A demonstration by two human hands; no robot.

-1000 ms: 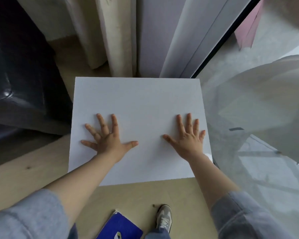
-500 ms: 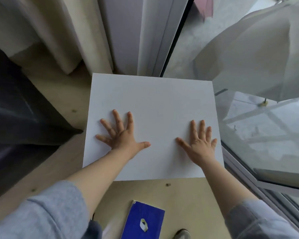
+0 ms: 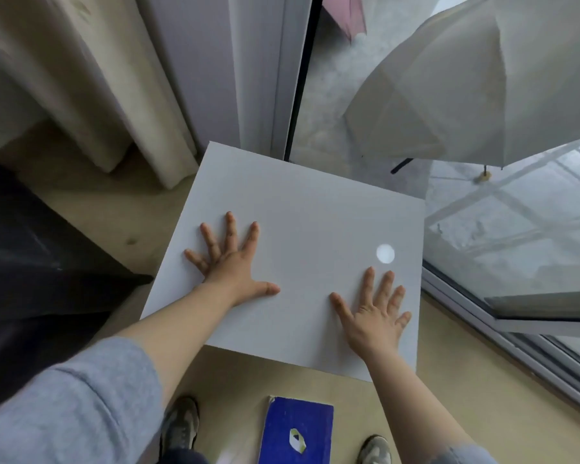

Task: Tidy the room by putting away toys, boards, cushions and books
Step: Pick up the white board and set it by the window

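A large white board point(image 3: 302, 209) lies flat on the wooden floor, its far corner near the window frame. My left hand point(image 3: 230, 262) presses on its left half with fingers spread flat. My right hand point(image 3: 375, 313) lies flat on its near right part, fingers straight. A small bright light spot sits on the board just beyond my right fingers. A blue book point(image 3: 297, 430) lies on the floor between my feet, nearer than the board.
A dark sofa point(image 3: 37, 272) fills the left side. Beige curtains point(image 3: 81, 72) hang at the back left. A glass sliding window with its track point(image 3: 503, 333) runs along the right. A white umbrella point(image 3: 466, 82) is seen through the glass. My shoes point(image 3: 180, 421) stand at the bottom.
The board has turned clockwise under my two flat hands, its right edge now closer to the window track. The view shifted, showing both shoes and more of the blue book.
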